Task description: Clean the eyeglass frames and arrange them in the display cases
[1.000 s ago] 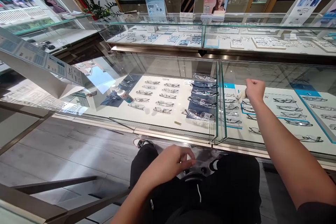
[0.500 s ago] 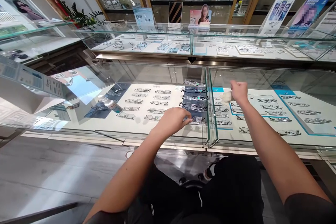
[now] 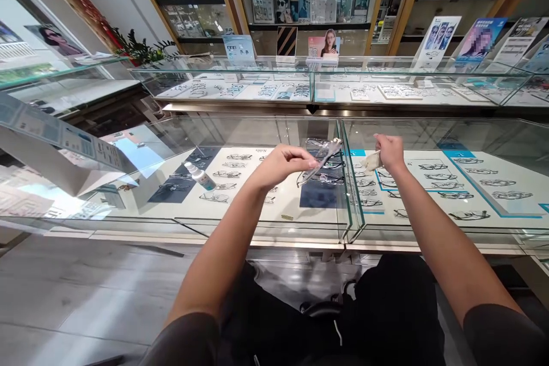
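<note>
My left hand [image 3: 285,167] pinches a pair of glasses [image 3: 318,170] between thumb and fingers, held up over the dark blue display card [image 3: 321,197]. To the right, my right hand [image 3: 389,151] is closed on a pale cloth [image 3: 370,162], which hangs toward the left above the right-hand case. Rows of glasses lie on white and blue cards around both hands. A white spray bottle [image 3: 201,176] stands left of my left hand.
The glass display case [image 3: 240,223] has upright glass edges meeting at a middle seam [image 3: 349,229]. A white angled sign stand [image 3: 64,143] is at the left. Another glass case [image 3: 206,77] with signs on top runs behind.
My left hand has lifted a pair of glasses from the front of the dark blue card. My right hand stays nearly in place with the cloth. The view has tilted slightly upward.
</note>
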The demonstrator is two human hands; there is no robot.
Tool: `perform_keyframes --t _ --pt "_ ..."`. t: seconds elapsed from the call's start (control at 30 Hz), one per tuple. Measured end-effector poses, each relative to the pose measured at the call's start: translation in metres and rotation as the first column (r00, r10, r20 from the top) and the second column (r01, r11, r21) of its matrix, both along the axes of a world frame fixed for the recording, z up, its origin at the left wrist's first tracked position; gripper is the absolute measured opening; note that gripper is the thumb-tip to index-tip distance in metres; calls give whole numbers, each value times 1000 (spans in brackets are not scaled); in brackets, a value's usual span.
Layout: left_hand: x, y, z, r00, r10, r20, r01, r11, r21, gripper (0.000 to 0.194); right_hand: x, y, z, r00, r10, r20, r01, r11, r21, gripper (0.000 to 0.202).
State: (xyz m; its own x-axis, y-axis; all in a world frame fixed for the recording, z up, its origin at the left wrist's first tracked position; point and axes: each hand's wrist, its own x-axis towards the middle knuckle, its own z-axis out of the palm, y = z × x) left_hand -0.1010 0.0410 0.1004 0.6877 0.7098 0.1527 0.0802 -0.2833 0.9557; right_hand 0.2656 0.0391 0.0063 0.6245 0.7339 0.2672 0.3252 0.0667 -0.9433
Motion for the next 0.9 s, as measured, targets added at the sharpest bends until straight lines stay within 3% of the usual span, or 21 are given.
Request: perform_keyframes --t 0.17,0.23,0.33,0.5,0.7,0.8,0.9 --pt "15 10 5 960 -159 -229 195 970 144 36 7 -6 5 997 -59 -46 62 995 79 52" --pt "25 22 4 964 -177 -198 210 964 164 32 5 -9 11 997 -41 -65 48 993 111 50" --pt "38 45 1 985 -171 10 168 979 116 29 -13 -15 27 996 39 -83 -25 985 168 43" --pt "44 68 -11 900 49 432 28 985 -170 41 -86 -14 55 939 338 -68 -324 932 163 25" --pt "22 78 -17 799 261 541 -119 952 -283 49 -196 20 59 732 667 -141 -670 742 30 17" --pt "13 87 -17 753 348 559 -198 929 -312 46 -211 32 61 672 715 -190 -725 688 24 21" --pt "15 92 -20 712 403 575 -255 912 -323 43 -195 29 66 745 659 -105 -652 752 96 22"
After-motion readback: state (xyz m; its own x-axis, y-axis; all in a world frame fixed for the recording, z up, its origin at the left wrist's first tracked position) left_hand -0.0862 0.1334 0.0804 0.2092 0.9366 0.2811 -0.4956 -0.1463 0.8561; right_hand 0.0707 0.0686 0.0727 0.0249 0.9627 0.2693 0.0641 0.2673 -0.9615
